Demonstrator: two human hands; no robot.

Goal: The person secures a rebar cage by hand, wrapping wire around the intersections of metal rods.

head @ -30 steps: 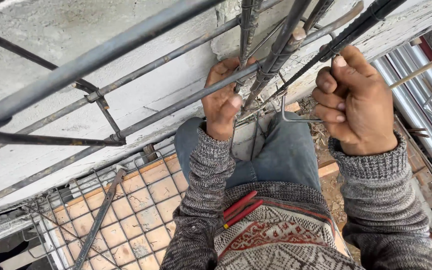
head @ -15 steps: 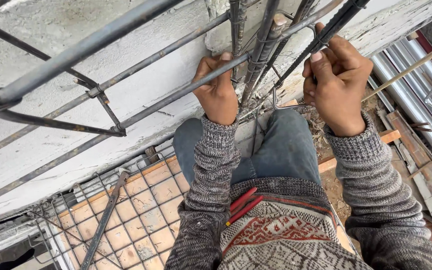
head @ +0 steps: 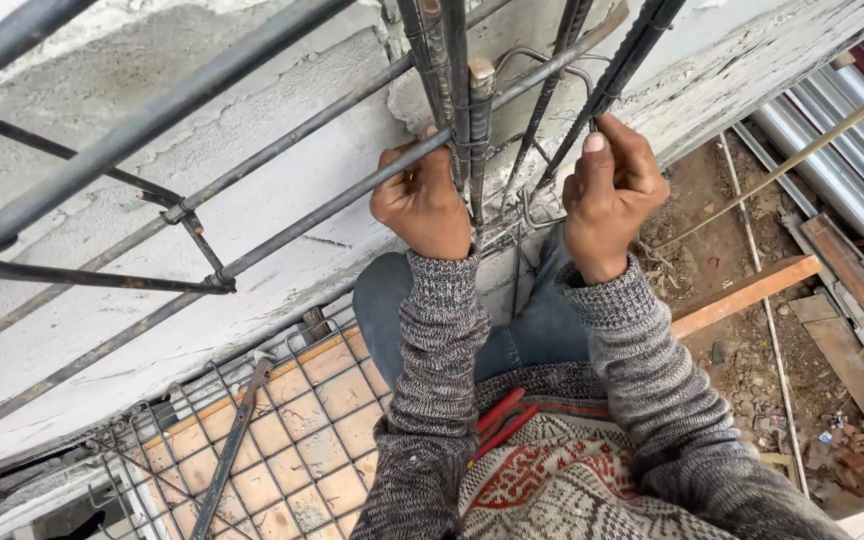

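While my left hand [head: 422, 205] is clenched around the horizontal rebar [head: 332, 205] just left of the vertical bar bundle [head: 457, 90], steadying it against the bundle, my right hand [head: 607, 195] grasps the bent steel stirrup [head: 552, 60] just right of that bundle, thumb up. Red-handled pliers [head: 500, 420] wait tucked at my waist, below the bundle, within easy reach.
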